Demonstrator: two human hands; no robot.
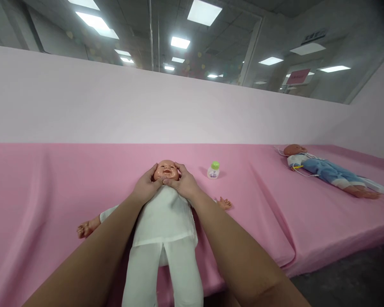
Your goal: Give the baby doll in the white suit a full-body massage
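Observation:
A baby doll (164,215) in a white top and white trousers lies on its back, its head toward the far wall and its arms spread out. Both my hands cup the doll's head (166,170). My left hand (147,184) is on the left of the head, its fingers curled round the side and the thumb at the chin. On the right, my right hand (186,181) mirrors it, with the thumb also by the chin. The fingertips behind the head are hidden. A small white bottle with a green cap (213,170) stands upright to the right of my right hand.
A pink sheet (249,204) covers the table, with folds at left and right. Another doll (329,170), in blue clothes with thin white cords on it, lies at the far right. A white low wall (179,111) with glass above runs along the back.

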